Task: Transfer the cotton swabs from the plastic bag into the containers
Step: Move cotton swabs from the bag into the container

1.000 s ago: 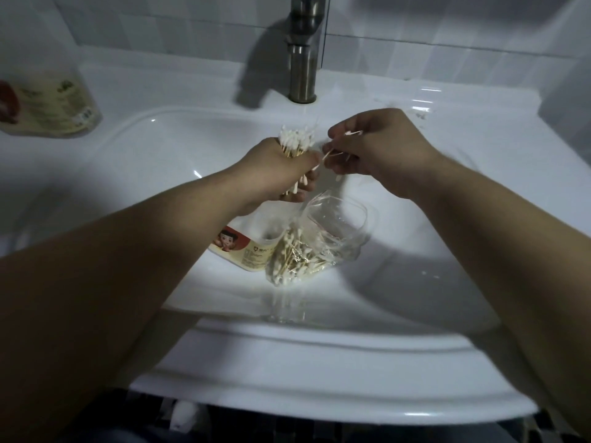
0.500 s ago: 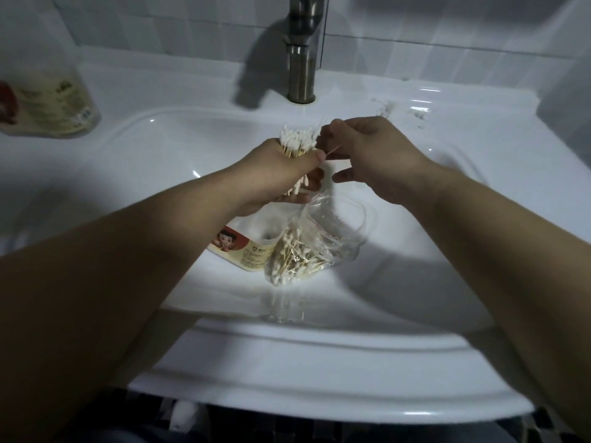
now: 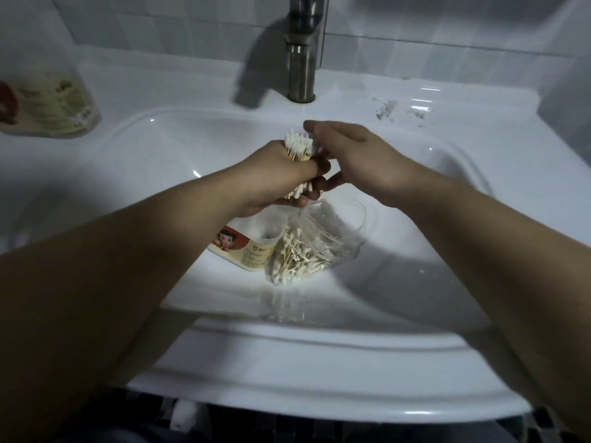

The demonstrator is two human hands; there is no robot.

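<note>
My left hand [image 3: 278,174] grips an upright bundle of cotton swabs [image 3: 299,148], white tips showing above and below the fist, over the white sink basin [image 3: 179,135]. My right hand [image 3: 355,161] reaches in from the right with straight fingers laid against the bundle's top and side. Below the hands a clear plastic bag [image 3: 319,247] with several more swabs lies in the basin. A round container with a cartoon label [image 3: 243,244] sits just left of the bag, partly hidden by my left wrist.
A metal faucet [image 3: 302,49] stands at the back centre. A large bottle with a pale label [image 3: 44,97] sits on the back left ledge. Some dirt marks [image 3: 399,111] lie on the back right ledge. The sink's front rim [image 3: 319,372] is close to me.
My right hand no longer pinches a single swab; its fingers have straightened and moved down against the bundle. My left hand keeps its grip in the same place.
</note>
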